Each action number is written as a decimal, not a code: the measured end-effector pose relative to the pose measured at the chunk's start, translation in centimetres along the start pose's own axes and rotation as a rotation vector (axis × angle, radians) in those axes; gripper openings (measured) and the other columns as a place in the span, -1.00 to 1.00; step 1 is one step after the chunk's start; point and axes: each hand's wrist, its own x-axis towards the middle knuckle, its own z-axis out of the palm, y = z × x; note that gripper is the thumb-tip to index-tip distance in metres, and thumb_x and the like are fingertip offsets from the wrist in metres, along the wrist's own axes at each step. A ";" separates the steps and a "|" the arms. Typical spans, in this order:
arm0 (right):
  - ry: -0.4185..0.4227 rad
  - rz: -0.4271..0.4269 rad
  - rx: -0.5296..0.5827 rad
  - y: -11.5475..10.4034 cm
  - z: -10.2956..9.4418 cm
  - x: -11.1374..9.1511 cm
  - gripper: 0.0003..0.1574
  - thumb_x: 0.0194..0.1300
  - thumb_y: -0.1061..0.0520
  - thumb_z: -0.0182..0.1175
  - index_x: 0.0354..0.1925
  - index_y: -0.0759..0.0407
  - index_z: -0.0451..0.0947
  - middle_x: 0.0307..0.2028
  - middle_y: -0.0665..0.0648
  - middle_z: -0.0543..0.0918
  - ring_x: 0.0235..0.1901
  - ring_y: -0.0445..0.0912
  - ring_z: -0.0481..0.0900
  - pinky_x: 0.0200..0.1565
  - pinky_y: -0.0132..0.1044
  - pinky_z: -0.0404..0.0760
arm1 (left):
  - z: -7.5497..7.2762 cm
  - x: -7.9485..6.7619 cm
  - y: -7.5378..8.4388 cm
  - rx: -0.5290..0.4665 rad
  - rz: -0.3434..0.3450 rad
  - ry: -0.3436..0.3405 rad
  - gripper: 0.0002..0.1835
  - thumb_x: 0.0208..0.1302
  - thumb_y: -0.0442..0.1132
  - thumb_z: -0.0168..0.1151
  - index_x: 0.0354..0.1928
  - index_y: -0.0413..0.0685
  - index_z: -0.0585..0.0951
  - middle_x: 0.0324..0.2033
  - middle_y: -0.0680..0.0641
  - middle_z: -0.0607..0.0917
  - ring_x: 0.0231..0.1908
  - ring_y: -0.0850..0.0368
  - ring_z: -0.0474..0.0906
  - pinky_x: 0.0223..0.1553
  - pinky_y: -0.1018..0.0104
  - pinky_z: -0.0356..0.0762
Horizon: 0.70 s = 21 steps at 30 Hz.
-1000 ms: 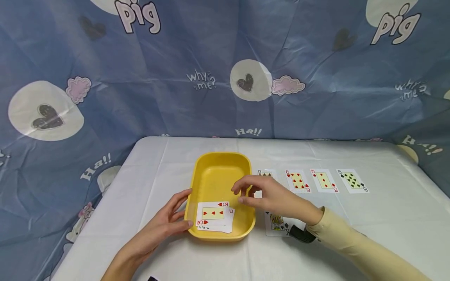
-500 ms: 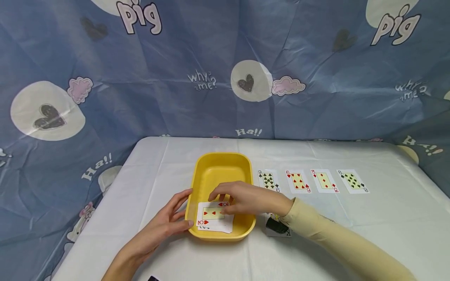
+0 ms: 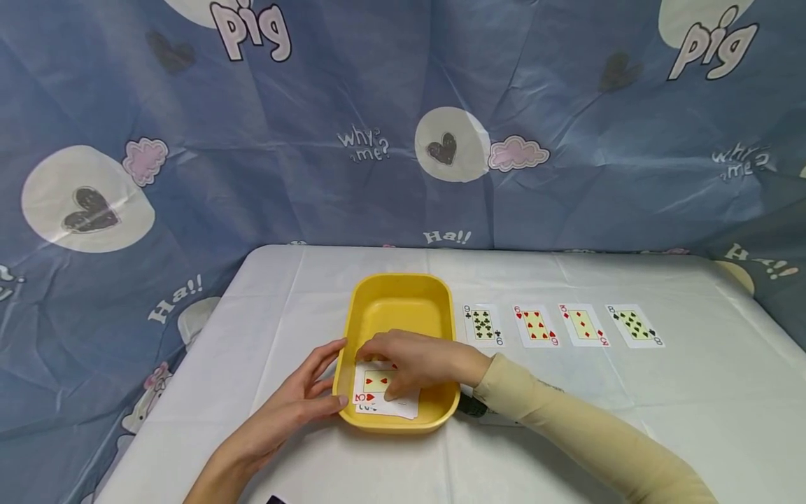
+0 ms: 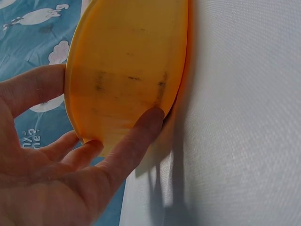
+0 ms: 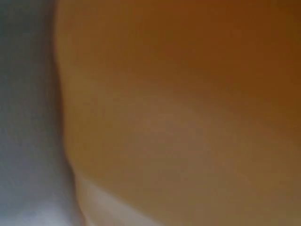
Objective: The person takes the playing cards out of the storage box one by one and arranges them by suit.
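Observation:
A yellow tray (image 3: 393,311) stands on the table with a small stack of playing cards (image 3: 403,409) at its near end. The three of hearts (image 3: 371,390) lies on top, face up. My right hand (image 3: 412,358) reaches in over the right rim; its thumb touches this card's face and its bent fingers reach the card's far edge, hiding part of it. My left hand (image 3: 290,402) rests against the tray's left side. In the left wrist view its thumb (image 4: 149,120) presses the outer wall and other fingertips touch the rim. The right wrist view is a blurred close-up of yellow surface (image 5: 188,117).
Right of the tray lies a row of face-up cards: nine of clubs (image 3: 483,326), six of hearts (image 3: 536,327), three of diamonds (image 3: 584,325) and eight of spades (image 3: 634,327). My right sleeve (image 3: 567,420) covers most of another card (image 3: 500,419). A printed blue cloth (image 3: 352,189) hangs behind the table.
My right hand has moved left and down from the tray's right rim onto the three of hearts. My sleeve now covers most of the king of spades. The left hand stays put.

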 end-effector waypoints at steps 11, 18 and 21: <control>-0.069 -0.001 0.028 0.4 -0.4 0.1 -0.16 0.06 0.12 0.52 0.30 -0.03 0.43 -0.06 -0.10 0.47 -0.16 -0.19 0.43 -0.08 -0.42 0.38 | 0.1 0.0 0.2 -0.001 -0.010 0.001 -0.17 0.25 -0.25 0.33 0.48 0.27 0.14 0.51 0.03 -0.03 0.33 -0.09 0.30 0.05 0.07 0.52; -0.030 0.010 0.045 0.5 -0.6 -0.1 -0.28 0.11 0.18 0.47 0.25 -0.07 0.51 -0.04 -0.12 0.48 -0.17 -0.21 0.42 -0.09 -0.41 0.40 | 0.1 0.0 0.1 0.001 -0.011 0.007 -0.17 0.25 -0.25 0.33 0.47 0.27 0.14 0.51 0.01 -0.03 0.31 -0.09 0.32 0.05 0.07 0.53; 0.009 0.022 0.063 0.5 -0.7 -0.1 -0.32 0.14 0.21 0.44 0.23 -0.04 0.53 -0.02 -0.13 0.52 -0.16 -0.21 0.43 -0.07 -0.39 0.41 | 0.1 0.0 0.1 -0.002 -0.016 0.014 -0.17 0.24 -0.26 0.33 0.47 0.26 0.15 0.51 0.01 -0.03 0.31 -0.09 0.33 0.04 0.07 0.53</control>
